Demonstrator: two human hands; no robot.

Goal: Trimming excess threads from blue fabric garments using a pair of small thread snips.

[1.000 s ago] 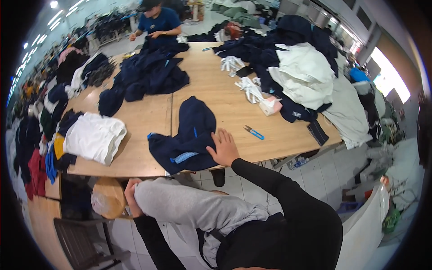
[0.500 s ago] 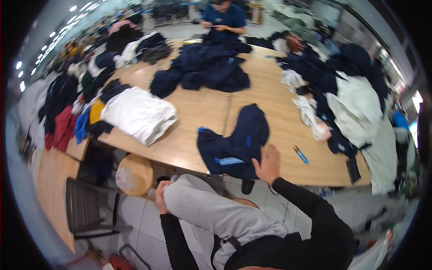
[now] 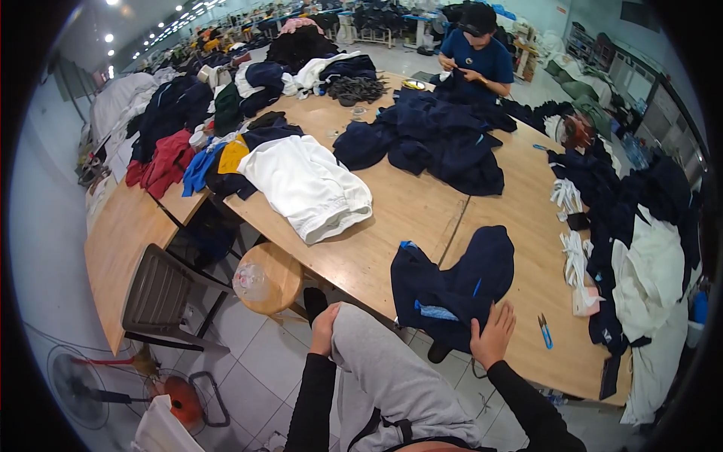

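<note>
Fingers slightly spread, your right hand (image 3: 493, 333) touches the navy garment (image 3: 452, 288), lower right of centre, probably steadying it; your left hand (image 3: 324, 329) rests on your knee (image 3: 358, 328), finger spacing unclear.

Garment (image 3: 459, 282) lies at near edge of table (image 3: 384, 245), R hand (image 3: 494, 337) at its R side, snips (image 3: 545, 332) further R. L hand (image 3: 324, 331) rests on person's knee (image 3: 360, 331). On same table: bundle (image 3: 305, 184) L of & beyond garment, heap (image 3: 433, 139) behind, co-worker (image 3: 480, 59) just past heap; another pile (image 3: 651, 279) along R edge. Off table, L side: stool (image 3: 282, 292) w/ plastic item (image 3: 250, 282) on top, chair (image 3: 162, 294) L of stool, fan (image 3: 84, 388) nearer, btm L.
</note>
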